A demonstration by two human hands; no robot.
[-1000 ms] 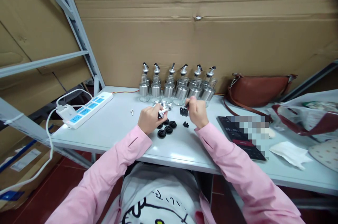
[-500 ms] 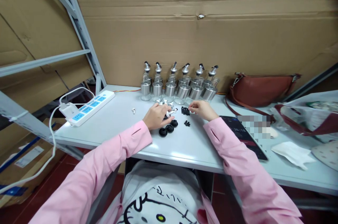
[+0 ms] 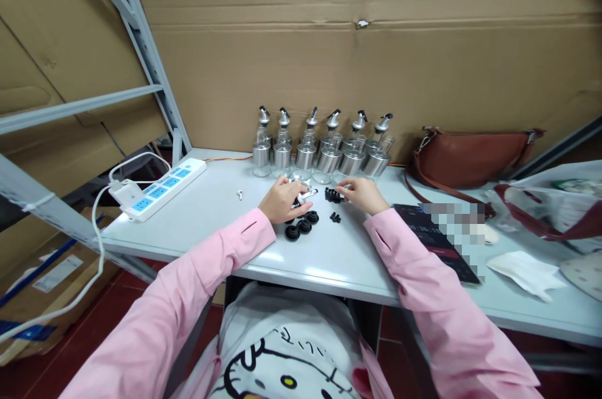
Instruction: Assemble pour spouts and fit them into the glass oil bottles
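Mid-frame, the left hand (image 3: pixel 283 200) holds a pourer spout (image 3: pixel 308 196); the right hand (image 3: pixel 363 194) meets small black levers (image 3: pixel 332 195), grip unclear.

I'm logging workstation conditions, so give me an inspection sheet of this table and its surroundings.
Surface: pale, glossy table.
Job's things: glass-and-metal bottles at the back; black round parts, small black pieces and a row of black parts nearer.
Clutter: tablet, brown bag, white cloth-like item right; small white item left.
Hands: left hand holds a silvery spout; right hand at the row of black parts, grip unclear.
Cables: white cable at the power strip; red-yellow wire toward the bottles.
Surroundings: cardboard behind; metal frame left.
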